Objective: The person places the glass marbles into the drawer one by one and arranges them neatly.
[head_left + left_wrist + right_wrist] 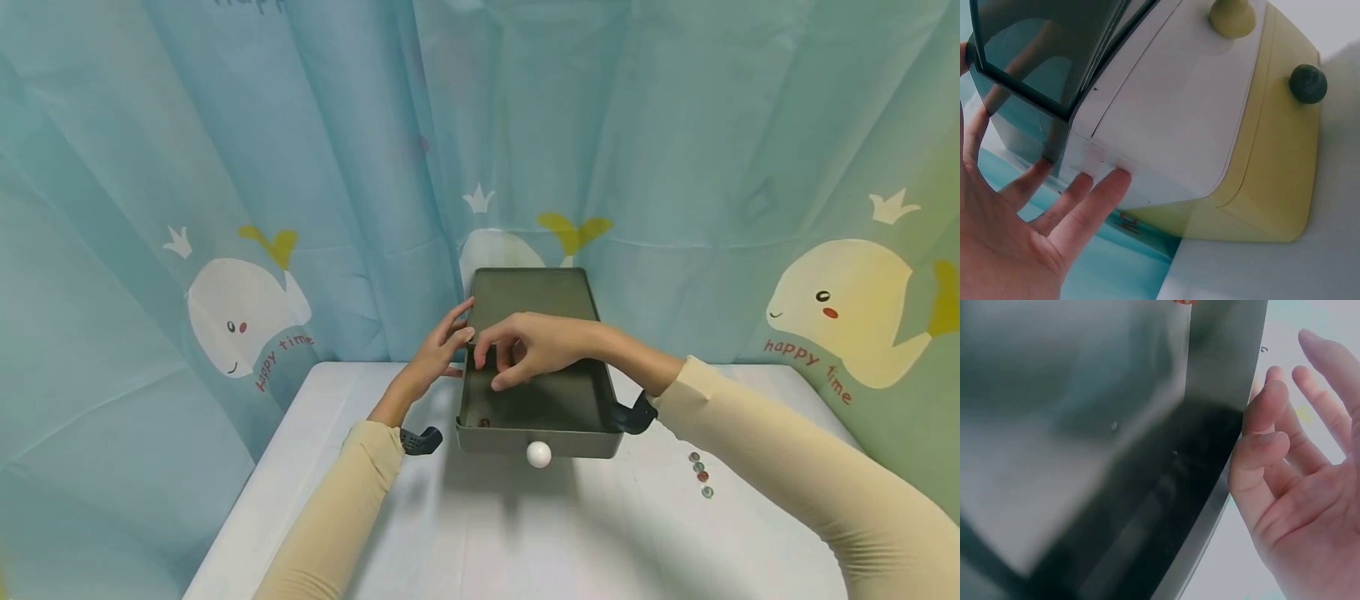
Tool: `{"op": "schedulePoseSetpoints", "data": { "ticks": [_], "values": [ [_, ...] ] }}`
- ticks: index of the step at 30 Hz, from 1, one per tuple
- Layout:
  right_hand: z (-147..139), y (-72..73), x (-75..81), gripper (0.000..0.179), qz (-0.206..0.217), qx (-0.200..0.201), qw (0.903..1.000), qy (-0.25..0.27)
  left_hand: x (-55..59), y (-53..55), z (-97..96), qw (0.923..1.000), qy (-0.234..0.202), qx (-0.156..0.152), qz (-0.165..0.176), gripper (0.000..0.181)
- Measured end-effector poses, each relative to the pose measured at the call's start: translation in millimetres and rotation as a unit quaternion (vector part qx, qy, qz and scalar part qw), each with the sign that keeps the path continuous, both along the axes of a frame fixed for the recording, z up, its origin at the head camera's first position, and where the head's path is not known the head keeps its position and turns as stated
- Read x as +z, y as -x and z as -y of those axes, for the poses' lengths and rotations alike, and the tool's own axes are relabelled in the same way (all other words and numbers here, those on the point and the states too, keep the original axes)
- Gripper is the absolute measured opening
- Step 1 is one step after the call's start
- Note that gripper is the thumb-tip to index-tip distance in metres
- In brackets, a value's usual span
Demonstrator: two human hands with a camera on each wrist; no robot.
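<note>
Head view: top drawer (495, 440) out, reddish marble (484, 422) inside, near-left corner; four marbles (702, 477) right, on white table (525, 550). Right hand (536, 343) over drawer, wrist bent, fingers loosely curled. Step judged: marble handling at the drawer; next move calls for raising the right hand clear.

Left wrist: left hand (1016, 231) spread, fingertips against the cabinet (1179, 106), apparently steadying.

Right wrist: fingers half-bent, nothing seen pinched.
</note>
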State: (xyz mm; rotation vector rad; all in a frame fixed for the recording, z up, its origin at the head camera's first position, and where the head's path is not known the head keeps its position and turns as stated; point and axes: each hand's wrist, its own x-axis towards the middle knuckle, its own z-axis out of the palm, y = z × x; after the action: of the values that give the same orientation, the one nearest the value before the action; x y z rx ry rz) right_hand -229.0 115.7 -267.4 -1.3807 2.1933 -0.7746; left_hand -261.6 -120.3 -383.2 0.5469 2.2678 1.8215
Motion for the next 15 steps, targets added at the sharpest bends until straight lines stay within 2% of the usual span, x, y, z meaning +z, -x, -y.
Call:
{"op": "schedulePoseSetpoints", "data": {
  "ticks": [15],
  "values": [
    [-19,-10.7,10.0,0.028,-0.026,-0.025,0.9992,0.016,1.0,-0.5,-0.7,1.0000,-0.002,-0.001,0.007,0.061]
  ]
}}
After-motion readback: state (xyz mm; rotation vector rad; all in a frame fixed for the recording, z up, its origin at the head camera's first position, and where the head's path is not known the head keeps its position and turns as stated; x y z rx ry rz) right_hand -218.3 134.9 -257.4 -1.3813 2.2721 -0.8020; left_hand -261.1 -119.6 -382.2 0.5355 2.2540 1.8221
